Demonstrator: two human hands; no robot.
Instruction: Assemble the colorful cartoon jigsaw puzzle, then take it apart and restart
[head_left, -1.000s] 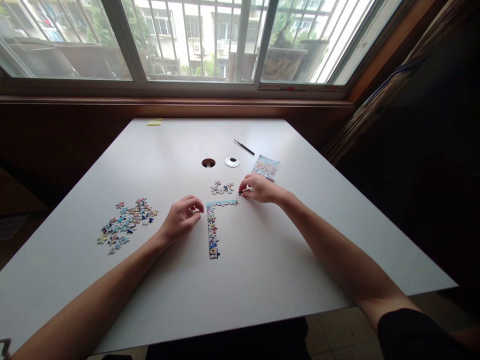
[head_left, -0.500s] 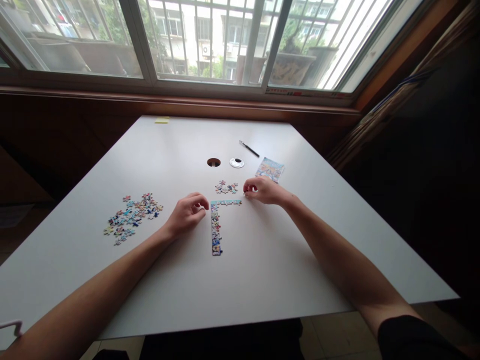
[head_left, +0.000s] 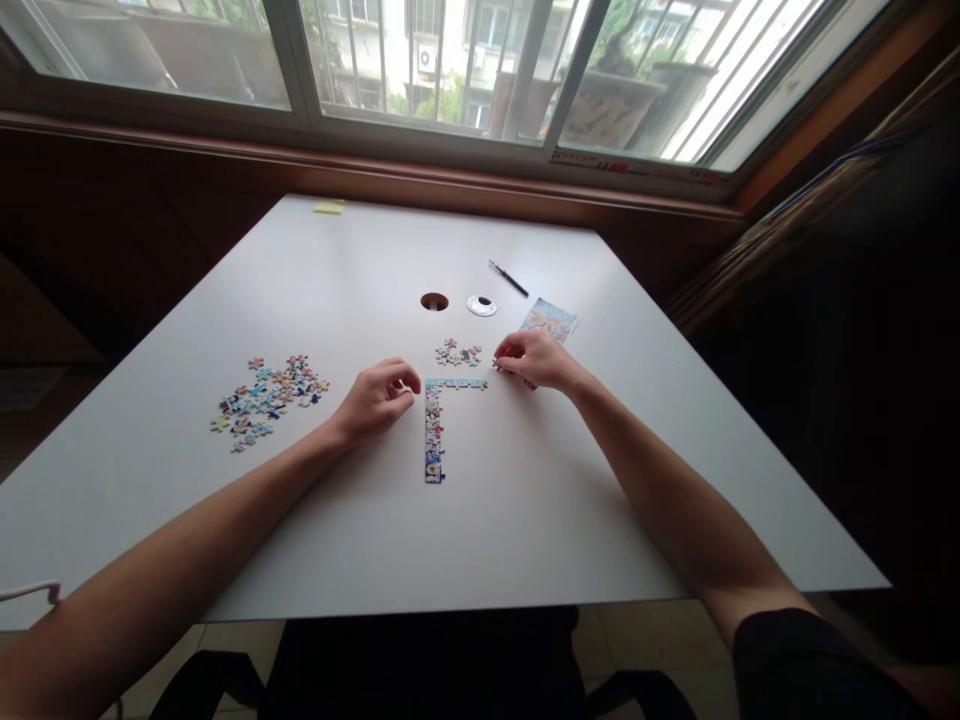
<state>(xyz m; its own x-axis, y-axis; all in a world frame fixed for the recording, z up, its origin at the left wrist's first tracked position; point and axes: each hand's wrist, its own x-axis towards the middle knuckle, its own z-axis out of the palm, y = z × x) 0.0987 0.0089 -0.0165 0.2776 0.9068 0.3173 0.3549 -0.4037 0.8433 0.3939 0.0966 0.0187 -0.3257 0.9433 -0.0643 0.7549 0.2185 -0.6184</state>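
Observation:
An L-shaped strip of joined jigsaw pieces (head_left: pixel 433 432) lies flat on the white table, its short arm running right from the top corner. My left hand (head_left: pixel 379 398) rests just left of that corner, fingers loosely curved, thumb apart and nothing between them. Off the strip's right end, my right hand (head_left: pixel 538 360) pinches a small puzzle piece (head_left: pixel 496 365) between thumb and fingertips. A small cluster of loose pieces (head_left: pixel 456 353) lies just above the strip. Farther left is a larger spread of loose pieces (head_left: pixel 271 395).
Partly behind my right hand lies a colourful picture sheet (head_left: pixel 550 318). A pen (head_left: pixel 509 278), a round cable-hole cover (head_left: pixel 481 305) and the open hole (head_left: pixel 434 301) are farther back. A yellow sticky note (head_left: pixel 329 207) is at the far edge of the table (head_left: pixel 517 530), below the window.
The view has tilted downward and shifted slightly. My right hand's fingers have drawn together and the piece at their tips now shows. My left hand stays beside the strip.

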